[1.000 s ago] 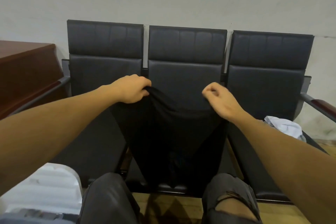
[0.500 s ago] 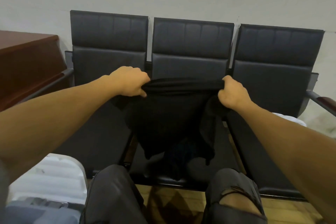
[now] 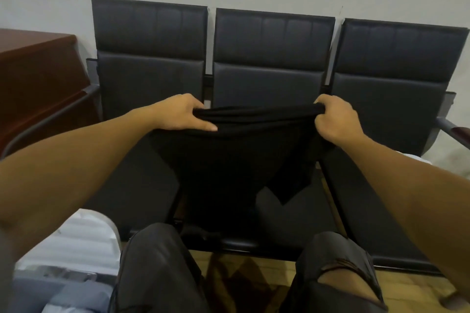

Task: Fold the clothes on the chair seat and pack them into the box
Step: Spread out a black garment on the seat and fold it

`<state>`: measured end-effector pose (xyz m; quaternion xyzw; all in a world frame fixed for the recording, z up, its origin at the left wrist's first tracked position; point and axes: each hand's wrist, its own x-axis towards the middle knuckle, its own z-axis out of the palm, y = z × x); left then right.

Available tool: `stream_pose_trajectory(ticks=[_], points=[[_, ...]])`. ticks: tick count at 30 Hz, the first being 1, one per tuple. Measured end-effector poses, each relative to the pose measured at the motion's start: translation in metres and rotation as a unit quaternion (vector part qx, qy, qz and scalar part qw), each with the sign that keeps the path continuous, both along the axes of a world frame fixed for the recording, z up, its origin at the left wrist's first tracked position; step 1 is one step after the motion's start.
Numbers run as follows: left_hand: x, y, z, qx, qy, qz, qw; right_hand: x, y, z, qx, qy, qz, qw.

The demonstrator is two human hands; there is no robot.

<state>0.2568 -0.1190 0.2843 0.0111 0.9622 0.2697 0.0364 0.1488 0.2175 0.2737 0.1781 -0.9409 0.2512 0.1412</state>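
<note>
Middle seat: your hanging black cloth garment (image 3: 229, 160) covers most of the dark padded middle chair seat (image 3: 284, 213).
White cloth: your right forearm hides all but a sliver of pale fabric (image 3: 417, 156).
White ribbed box (image 3: 76, 244): blurred, cut off lower left.

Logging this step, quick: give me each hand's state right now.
Left hand: grips the top edge of the black garment.
Right hand: grips the same edge at the other end, garment stretched between them.
</note>
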Motion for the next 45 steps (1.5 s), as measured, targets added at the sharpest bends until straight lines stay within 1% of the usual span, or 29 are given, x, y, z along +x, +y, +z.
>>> stream_pose_trajectory(ticks=[1,2,3,5,7,8,9,11,13,14,15,16,17,18,20,21,24,27,30,31,33,35,36,38,39,40,41,42,45], points=[[0.001,0.003,0.001,-0.011,-0.016,-0.012,1.0,-0.001,0.0,-0.001,0.034,-0.014,0.022,0.999],[0.002,0.006,0.001,-0.006,-0.035,-0.022,0.999,-0.002,-0.001,-0.002,0.074,-0.056,0.058,0.994],[0.001,0.01,0.0,-0.002,-0.063,-0.035,0.997,-0.001,-0.003,-0.005,0.12,-0.122,0.096,0.981],[0.001,0.019,-0.007,-0.023,-0.171,-0.066,0.983,0.004,-0.008,-0.015,0.214,-0.298,0.12,0.923],[-0.001,0.025,-0.019,-0.06,-0.31,-0.107,0.943,0.007,-0.007,-0.027,0.266,-0.429,0.111,0.856],[-0.002,0.026,-0.024,-0.064,-0.357,-0.126,0.923,0.006,-0.005,-0.033,0.266,-0.465,0.111,0.837],[-0.005,0.025,-0.028,-0.052,-0.381,-0.133,0.913,0.003,-0.003,-0.039,0.257,-0.489,0.107,0.827],[-0.013,0.02,-0.031,0.014,-0.377,-0.111,0.919,-0.008,0.0,-0.047,0.255,-0.502,0.09,0.822],[-0.027,0.012,-0.027,0.072,-0.317,-0.079,0.942,-0.023,0.0,-0.048,0.278,-0.467,0.074,0.836],[-0.037,0.007,-0.023,0.048,-0.257,-0.073,0.962,-0.032,0.0,-0.045,0.28,-0.429,0.062,0.856],[-0.052,0.001,-0.015,-0.019,-0.183,-0.066,0.981,-0.046,0.002,-0.039,0.266,-0.379,0.046,0.885],[-0.065,-0.004,-0.008,-0.102,-0.112,-0.046,0.987,-0.058,0.004,-0.03,0.239,-0.321,0.023,0.916],[-0.077,-0.009,0.0,-0.186,-0.034,-0.011,0.982,-0.069,0.007,-0.02,0.213,-0.249,-0.004,0.945],[-0.088,-0.014,0.013,-0.243,0.045,0.033,0.968,-0.08,0.009,-0.006,0.187,-0.172,-0.031,0.967],[-0.1,-0.022,0.038,-0.29,0.169,0.098,0.937,-0.095,0.009,0.019,0.143,-0.033,-0.067,0.987],[-0.102,-0.025,0.05,-0.307,0.204,0.11,0.923,-0.1,0.009,0.029,0.123,0.021,-0.072,0.99],[-0.101,-0.034,0.073,-0.331,0.262,0.121,0.899,-0.108,0.012,0.055,0.081,0.129,-0.076,0.985],[-0.089,-0.036,0.068,-0.329,0.27,0.11,0.898,-0.104,0.021,0.057,0.084,0.159,-0.071,0.981],[-0.068,-0.037,0.038,-0.302,0.247,0.05,0.919,-0.086,0.033,0.024,0.108,0.112,-0.042,0.987],[-0.061,-0.037,0.025,-0.294,0.225,0.025,0.929,-0.078,0.037,0.01,0.122,0.076,-0.028,0.989],[-0.044,-0.031,-0.01,-0.273,0.146,-0.028,0.95,-0.058,0.05,-0.03,0.189,-0.005,0.007,0.982],[-0.025,-0.019,-0.052,-0.24,0.039,-0.092,0.966,-0.038,0.067,-0.078,0.276,-0.073,0.051,0.957],[-0.017,-0.013,-0.073,-0.221,-0.032,-0.131,0.966,-0.029,0.075,-0.102,0.309,-0.119,0.073,0.941],[-0.001,0.003,-0.113,-0.166,-0.204,-0.189,0.946,-0.014,0.088,-0.144,0.349,-0.241,0.122,0.897],[0.004,0.01,-0.132,-0.15,-0.279,-0.192,0.929,-0.008,0.091,-0.159,0.353,-0.3,0.135,0.876],[0.008,0.016,-0.151,-0.14,-0.326,-0.184,0.917,-0.003,0.093,-0.172,0.35,-0.343,0.137,0.861],[0.007,0.023,-0.168,-0.134,-0.335,-0.174,0.916,-0.001,0.093,-0.18,0.341,-0.361,0.135,0.858],[0.006,0.029,-0.186,-0.129,-0.321,-0.163,0.924,0.002,0.092,-0.191,0.328,-0.363,0.132,0.862],[0.0,0.048,-0.225,-0.134,-0.245,-0.117,0.953,0.01,0.076,-0.214,0.294,-0.357,0.135,0.876]])
